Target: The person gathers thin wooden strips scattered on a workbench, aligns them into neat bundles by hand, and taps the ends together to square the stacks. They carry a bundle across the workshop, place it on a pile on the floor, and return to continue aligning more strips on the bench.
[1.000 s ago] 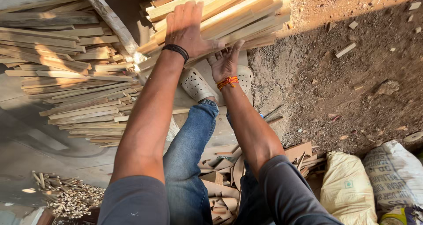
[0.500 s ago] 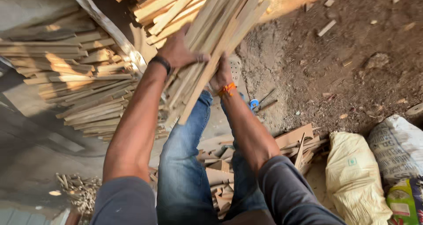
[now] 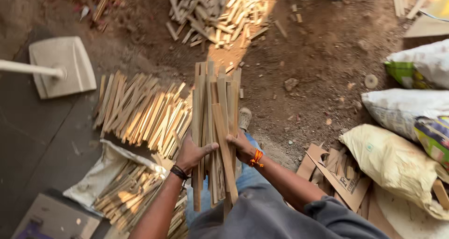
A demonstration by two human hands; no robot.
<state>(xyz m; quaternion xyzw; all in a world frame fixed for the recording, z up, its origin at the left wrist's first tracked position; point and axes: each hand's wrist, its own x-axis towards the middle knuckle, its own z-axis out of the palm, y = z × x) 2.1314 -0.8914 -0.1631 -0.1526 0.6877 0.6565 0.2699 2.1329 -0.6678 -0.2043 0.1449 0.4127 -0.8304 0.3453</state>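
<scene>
The left hand (image 3: 194, 152) wraps its fingers (image 3: 209, 147) across the front of a bundle of thin wooden slats (image 3: 215, 126), and the right hand (image 3: 241, 147) curls its fingers (image 3: 232, 138) round the bundle's other edge. Both sets are closed on the wood, which stands nearly upright between them, its ends reaching above and below the fingers. Just left of the left fingers, more slats (image 3: 142, 110) lie fanned on the floor. Beyond the bundle's top lies a heap of short offcuts (image 3: 217, 12). Well right of the right fingers are filled sacks (image 3: 397, 161).
</scene>
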